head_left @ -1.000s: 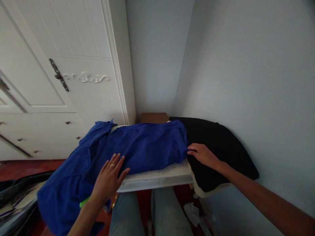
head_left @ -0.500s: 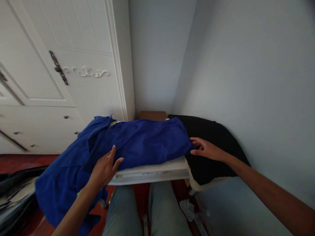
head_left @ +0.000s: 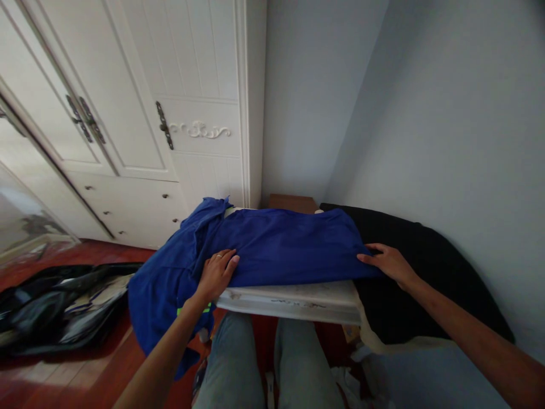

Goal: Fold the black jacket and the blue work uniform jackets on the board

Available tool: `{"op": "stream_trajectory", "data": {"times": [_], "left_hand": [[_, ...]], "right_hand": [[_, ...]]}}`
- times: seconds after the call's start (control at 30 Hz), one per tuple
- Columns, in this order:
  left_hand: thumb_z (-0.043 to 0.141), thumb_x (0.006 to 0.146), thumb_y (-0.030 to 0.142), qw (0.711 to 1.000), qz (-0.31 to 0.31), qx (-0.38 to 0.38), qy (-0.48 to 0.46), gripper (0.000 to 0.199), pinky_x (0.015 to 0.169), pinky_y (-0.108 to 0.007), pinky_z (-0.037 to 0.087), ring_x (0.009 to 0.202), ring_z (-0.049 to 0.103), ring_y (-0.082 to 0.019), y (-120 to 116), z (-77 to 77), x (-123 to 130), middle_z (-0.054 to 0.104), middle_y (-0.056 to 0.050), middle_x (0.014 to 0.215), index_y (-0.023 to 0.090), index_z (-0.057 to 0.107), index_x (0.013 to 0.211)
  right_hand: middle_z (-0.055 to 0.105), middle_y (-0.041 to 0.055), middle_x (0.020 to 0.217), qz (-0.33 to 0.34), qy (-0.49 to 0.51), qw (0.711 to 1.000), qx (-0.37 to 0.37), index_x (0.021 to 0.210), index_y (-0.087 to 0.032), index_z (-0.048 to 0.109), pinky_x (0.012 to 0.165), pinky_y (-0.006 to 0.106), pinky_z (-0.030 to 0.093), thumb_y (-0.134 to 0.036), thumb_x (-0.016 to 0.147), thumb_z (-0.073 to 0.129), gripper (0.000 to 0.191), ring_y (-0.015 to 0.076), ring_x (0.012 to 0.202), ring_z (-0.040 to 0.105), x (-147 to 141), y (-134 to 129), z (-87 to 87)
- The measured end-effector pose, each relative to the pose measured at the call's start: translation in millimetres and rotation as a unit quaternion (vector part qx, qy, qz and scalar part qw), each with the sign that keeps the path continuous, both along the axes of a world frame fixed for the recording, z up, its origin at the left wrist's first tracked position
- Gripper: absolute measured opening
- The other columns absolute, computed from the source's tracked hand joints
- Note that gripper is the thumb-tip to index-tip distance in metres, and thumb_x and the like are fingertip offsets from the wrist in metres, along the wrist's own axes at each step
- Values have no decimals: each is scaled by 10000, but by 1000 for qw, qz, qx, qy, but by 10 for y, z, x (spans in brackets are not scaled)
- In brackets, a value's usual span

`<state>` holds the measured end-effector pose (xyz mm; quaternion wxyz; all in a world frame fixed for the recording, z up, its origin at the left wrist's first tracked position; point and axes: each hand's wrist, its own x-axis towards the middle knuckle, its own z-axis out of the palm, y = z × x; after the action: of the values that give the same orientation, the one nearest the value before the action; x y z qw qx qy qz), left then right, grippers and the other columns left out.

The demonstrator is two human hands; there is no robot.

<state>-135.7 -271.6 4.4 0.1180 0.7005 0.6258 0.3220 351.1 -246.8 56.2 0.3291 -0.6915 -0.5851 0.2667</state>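
A blue garment [head_left: 285, 244] lies spread over a white board [head_left: 293, 301], with its left part bunched and hanging down over the left end. My left hand [head_left: 218, 274] rests on the cloth near the bunched part, fingers pressed together around something I cannot make out. At the garment's right end, my right hand [head_left: 385, 262] pinches the edge of the cloth between thumb and fingers. Beneath that end lies a black cloth [head_left: 426, 272] with a pale border, covering the board's right side.
A white wardrobe [head_left: 204, 74] stands behind at the left, and grey walls [head_left: 447, 113] rise behind and to the right. A brown box [head_left: 293, 203] sits behind the board. On the red floor at left lies an open black suitcase [head_left: 102, 307] with things in it.
The view has turned left, so the scene sits further right. My left hand's spread fingers have come together on the cloth. The garment's front edge is now straighter, and my right hand has closed on its end.
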Motion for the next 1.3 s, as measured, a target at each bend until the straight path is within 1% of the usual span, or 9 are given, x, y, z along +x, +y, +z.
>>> {"op": "stream_trajectory", "data": {"times": [0.2,0.27,0.37,0.53,0.73,0.87,1.0,1.17,1.3], "left_hand": [[586,741,649,936,67,-17,-346,657,871,-405,538,1027,665,-288,-15,288,-254,711,-130,1083,115,654,1118],[613,729,631,943,125,29,-307,638,815,-398,547,956,673,-276,-179,413,-385,704,-123,1052,122,650,1112],[641,709,654,974,187,69,-106,621,821,-412,525,887,653,-266,-480,509,-577,689,-104,1020,165,665,1091],[680,656,676,993,115,16,35,642,840,-400,517,910,647,-276,-724,360,-725,674,-99,1012,180,679,1063],[632,681,592,986,164,9,-31,542,810,-384,518,863,670,-276,-647,218,-749,712,-103,902,150,692,989],[552,720,610,982,160,4,-100,456,666,-299,493,720,647,-219,-591,228,-814,688,-36,728,189,687,830],[474,756,647,981,164,-12,-99,481,544,-269,411,576,564,-185,-522,270,-838,582,2,575,200,650,741],[514,752,685,961,261,19,-87,488,573,-294,427,628,599,-217,-637,353,-786,605,-16,611,210,625,745],[571,748,707,914,252,-36,-316,540,502,-296,471,597,623,-215,-920,253,-568,654,-52,682,175,605,838]], "right_hand": [[696,47,721,-47,-174,979,95,1113,-189,630,680,376,510,-595,747,606,546,264,698,679,-2,-90,46],[702,64,810,-41,-175,977,117,1203,-177,580,724,392,516,-573,762,575,593,260,726,675,9,-134,46],[698,101,947,-30,-175,973,147,1287,-167,526,781,407,527,-605,782,545,668,261,796,676,4,-163,23],[704,156,979,-37,-181,980,80,1285,-116,545,808,457,544,-697,672,637,849,326,860,692,-45,-26,-52],[734,145,1027,34,-117,992,33,957,-198,681,880,485,529,-569,652,679,480,377,994,678,-16,42,-104],[746,117,980,29,-34,997,63,929,-222,667,847,447,543,-566,703,626,414,341,973,688,38,-21,-141],[737,104,965,15,-79,993,82,908,-228,655,881,473,520,-580,699,609,412,343,957,684,65,-6,-163],[711,122,930,-16,-167,981,95,1109,-181,629,835,466,530,-574,760,571,529,317,854,684,132,-81,-136],[652,172,1115,-24,-238,946,221,1260,-154,554,889,477,521,-507,851,514,541,305,925,665,22,-427,-76]]}}
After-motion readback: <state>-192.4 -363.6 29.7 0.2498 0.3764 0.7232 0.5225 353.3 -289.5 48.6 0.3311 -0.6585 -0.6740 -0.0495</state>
